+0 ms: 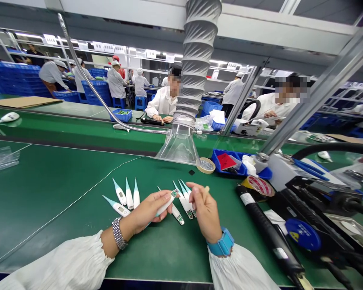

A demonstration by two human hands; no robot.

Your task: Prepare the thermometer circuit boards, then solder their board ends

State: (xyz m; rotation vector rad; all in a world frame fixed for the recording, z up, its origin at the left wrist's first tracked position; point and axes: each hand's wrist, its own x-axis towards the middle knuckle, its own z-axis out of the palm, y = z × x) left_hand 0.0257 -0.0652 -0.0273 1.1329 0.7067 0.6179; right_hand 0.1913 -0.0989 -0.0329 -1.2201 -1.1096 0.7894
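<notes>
My left hand point(148, 211) grips a white digital thermometer point(166, 204), its bare green circuit board end point(174, 194) pointing up and to the right. My right hand point(205, 210) pinches a thin tan stick point(206, 189) just beside that board, without touching it. Several more white thermometers with light blue tips point(119, 192) lie fanned out on the green mat point(57, 193) in front of my hands. Others with exposed boards point(185, 203) lie under and beyond my right hand, partly hidden by it.
A round dish of small screws point(206, 165) and a blue tray point(226, 161) stand beyond my hands, below a clear fume hood point(179, 147). To the right are a black tool handle point(268, 229) and bench equipment point(314, 193). Co-workers point(165, 96) sit across the bench.
</notes>
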